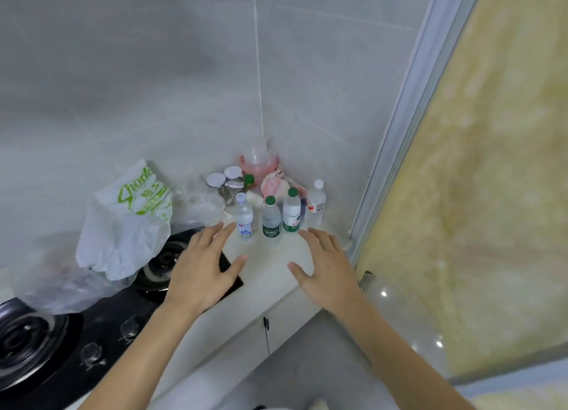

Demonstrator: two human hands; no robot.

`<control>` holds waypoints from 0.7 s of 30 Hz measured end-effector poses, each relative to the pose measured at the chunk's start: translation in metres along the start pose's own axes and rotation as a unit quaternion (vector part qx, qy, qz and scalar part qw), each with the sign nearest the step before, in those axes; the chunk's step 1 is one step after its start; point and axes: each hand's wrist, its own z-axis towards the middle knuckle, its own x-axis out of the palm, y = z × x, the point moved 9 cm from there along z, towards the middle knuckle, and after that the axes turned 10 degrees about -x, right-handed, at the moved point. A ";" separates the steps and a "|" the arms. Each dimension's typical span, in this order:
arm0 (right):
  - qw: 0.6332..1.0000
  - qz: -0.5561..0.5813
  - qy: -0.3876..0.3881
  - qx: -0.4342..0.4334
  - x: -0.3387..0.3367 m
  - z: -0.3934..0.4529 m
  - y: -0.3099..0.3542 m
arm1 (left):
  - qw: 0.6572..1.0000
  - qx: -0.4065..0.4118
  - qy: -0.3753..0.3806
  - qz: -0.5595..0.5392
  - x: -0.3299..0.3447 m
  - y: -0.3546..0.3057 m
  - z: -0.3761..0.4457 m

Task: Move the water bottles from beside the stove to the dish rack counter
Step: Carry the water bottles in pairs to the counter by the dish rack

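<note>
At the far left a black glass stove carries round metal burners, and a crumpled white plastic bag with green lettering slumps over its far edge, soft and creased; just right of it sit small glass jars with white lids, tucked into the tiled corner, likely to keep them off the cooking surface. The left hand hovers over the stove's right corner, fingers straight and spread, gripping nothing; its fingertips are near the white-capped bottle, a clear ribbed plastic cylinder with a blue label. Right of that stand two green-capped bottles, side by side on the pale smooth counter, still beside the stove; further right and farther back is another white-capped bottle. Behind them rests a pink-tinted plastic jug. The right hand is likewise spread and empty, near the green-capped pair; the two hands seem placed to gather several bottles at once.
</note>
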 end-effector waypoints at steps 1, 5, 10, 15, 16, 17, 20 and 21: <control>1.000 -0.001 0.007 0.002 0.002 0.015 -0.016 | 1.000 -0.009 0.004 0.002 0.008 -0.004 0.015; 0.999 0.004 0.037 0.015 0.014 0.065 -0.068 | 0.999 -0.028 0.030 -0.003 0.045 -0.014 0.065; 0.995 0.043 0.055 0.066 0.032 0.121 -0.124 | 0.989 -0.105 0.064 -0.078 0.088 0.007 0.125; 0.980 0.088 0.037 0.173 0.057 0.181 -0.196 | 0.951 -0.221 0.089 -0.199 0.137 0.054 0.187; 0.977 0.091 0.039 0.189 0.062 0.190 -0.208 | 0.943 -0.240 0.102 -0.207 0.148 0.063 0.197; 0.971 0.108 0.039 0.210 0.069 0.198 -0.219 | 0.934 -0.251 0.114 -0.227 0.158 0.070 0.206; 0.946 0.200 0.028 0.252 0.090 0.217 -0.248 | 0.922 -0.236 0.124 -0.282 0.178 0.077 0.233; 0.939 0.227 0.028 0.255 0.095 0.223 -0.252 | 0.920 -0.226 0.127 -0.293 0.182 0.076 0.240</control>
